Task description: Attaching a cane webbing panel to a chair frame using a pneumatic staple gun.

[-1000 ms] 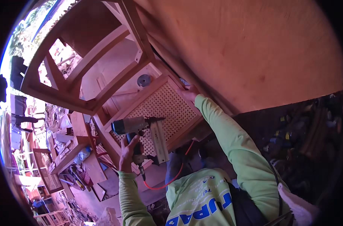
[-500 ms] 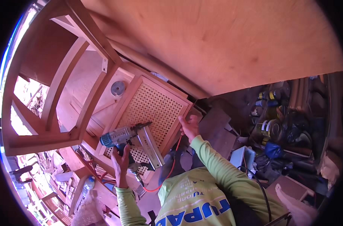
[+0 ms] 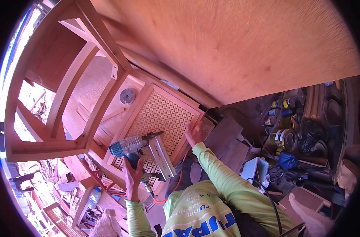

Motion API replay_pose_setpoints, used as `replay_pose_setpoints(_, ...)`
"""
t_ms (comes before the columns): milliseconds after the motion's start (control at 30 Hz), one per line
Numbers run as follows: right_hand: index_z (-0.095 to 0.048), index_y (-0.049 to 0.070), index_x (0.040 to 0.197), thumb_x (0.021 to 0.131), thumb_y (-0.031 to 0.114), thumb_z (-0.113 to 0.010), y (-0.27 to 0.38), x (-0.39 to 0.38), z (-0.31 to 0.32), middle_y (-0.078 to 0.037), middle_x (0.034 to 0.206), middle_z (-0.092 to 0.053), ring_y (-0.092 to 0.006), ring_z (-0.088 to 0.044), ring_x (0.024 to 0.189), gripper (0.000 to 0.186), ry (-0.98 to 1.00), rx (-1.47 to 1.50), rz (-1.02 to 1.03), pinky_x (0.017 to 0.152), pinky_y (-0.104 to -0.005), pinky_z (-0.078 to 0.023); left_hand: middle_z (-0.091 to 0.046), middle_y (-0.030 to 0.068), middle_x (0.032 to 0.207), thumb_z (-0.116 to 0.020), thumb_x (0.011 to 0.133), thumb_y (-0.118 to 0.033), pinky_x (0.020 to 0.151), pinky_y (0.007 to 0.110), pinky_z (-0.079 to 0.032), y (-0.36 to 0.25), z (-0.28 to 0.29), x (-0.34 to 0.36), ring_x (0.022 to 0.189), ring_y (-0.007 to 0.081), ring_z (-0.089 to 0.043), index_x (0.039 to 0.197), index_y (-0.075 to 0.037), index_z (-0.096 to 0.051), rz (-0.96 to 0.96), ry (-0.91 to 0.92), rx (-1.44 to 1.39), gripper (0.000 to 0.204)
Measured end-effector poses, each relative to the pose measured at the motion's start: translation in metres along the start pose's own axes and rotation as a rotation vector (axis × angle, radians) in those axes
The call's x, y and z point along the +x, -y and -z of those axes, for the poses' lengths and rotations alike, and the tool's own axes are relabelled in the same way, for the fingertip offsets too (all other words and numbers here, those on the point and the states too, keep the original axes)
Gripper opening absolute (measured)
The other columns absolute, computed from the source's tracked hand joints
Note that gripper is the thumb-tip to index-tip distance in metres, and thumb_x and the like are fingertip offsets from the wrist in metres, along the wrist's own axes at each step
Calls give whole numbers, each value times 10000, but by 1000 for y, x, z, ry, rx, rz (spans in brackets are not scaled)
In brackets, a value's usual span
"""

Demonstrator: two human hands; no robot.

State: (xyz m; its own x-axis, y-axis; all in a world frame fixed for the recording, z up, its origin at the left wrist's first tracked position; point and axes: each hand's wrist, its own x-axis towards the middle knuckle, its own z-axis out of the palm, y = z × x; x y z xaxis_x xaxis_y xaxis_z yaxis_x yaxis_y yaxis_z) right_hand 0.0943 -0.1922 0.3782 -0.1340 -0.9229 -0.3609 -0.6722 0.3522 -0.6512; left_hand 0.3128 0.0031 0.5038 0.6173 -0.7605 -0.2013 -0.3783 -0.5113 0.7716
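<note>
A blue-and-silver nail gun [image 3: 158, 152] lies across the woven cane panel [image 3: 160, 112] of a wooden seat. My left hand [image 3: 133, 177] is wrapped round its dark handle, near the blue end cap. At the near right edge of the panel's wooden frame [image 3: 142, 94], my right hand [image 3: 194, 133] rests with its fingers stretched and a little apart. It holds no tool, and some of its fingertips are hard to make out. From the nail gun's lower end runs an orange air hose [image 3: 180, 179].
A curved wooden chair back [image 3: 69, 87] rises at left. A round grey disc [image 3: 127, 96] lies on the board beyond the seat. A large plywood sheet [image 3: 243, 43] stands along the far side. Cans [image 3: 282, 137] and a pale blue bin [image 3: 254, 170] crowd the right; wood scraps lie lower left.
My right hand has uncurled and come down onto the frame's edge. The nail gun still lies on the cane with my left hand round its handle. The view has shifted slightly.
</note>
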Motion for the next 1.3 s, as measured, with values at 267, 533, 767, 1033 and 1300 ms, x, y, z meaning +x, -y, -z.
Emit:
replay_pose_setpoints(267,-394,-91,1373,981,506,-602,-14,7,-10,-406,1189,-620,-569,-614,1110,744,-145,-75,143,949,-571,-526,-718,142,946,-764,937,-275,737,378,-540,-3,-6,1,780,239,-666,1221,6,-573,-39,-42,55,443)
replay_pose_setpoints(533,-452,-38,1269,947,574,-640,-7,3,1,-373,1096,-659,-558,-653,1016,717,-75,116,74,869,-580,-546,-705,156,980,-746,952,-274,749,388,-546,-2,-7,-5,815,243,-679,1311,-4,-540,49,-14,23,494)
replay_pose_setpoints(767,-537,-18,1184,942,620,-624,-2,10,4,-332,1113,-660,-531,-649,1058,688,-23,33,-36,943,-584,-517,-690,132,936,-737,964,-291,732,370,-536,0,-9,-8,788,222,-648,1275,6,-545,91,-28,2,471)
replay_pose_setpoints(1033,-512,-12,1217,952,619,-596,5,8,11,-338,1103,-665,-534,-644,1072,690,-10,-8,12,1001,-602,-468,-706,133,1009,-704,1006,-362,765,358,-554,-5,10,-24,855,218,-675,1270,9,-560,82,-71,5,478)
replay_pose_setpoints(1300,-484,-23,1278,980,610,-544,5,10,9,-366,1152,-654,-556,-630,1096,702,32,-85,-27,1031,-632,-435,-666,151,1058,-641,1017,-130,840,371,-561,-13,24,-15,922,241,-681,1283,13,-571,-82,-191,99,309)
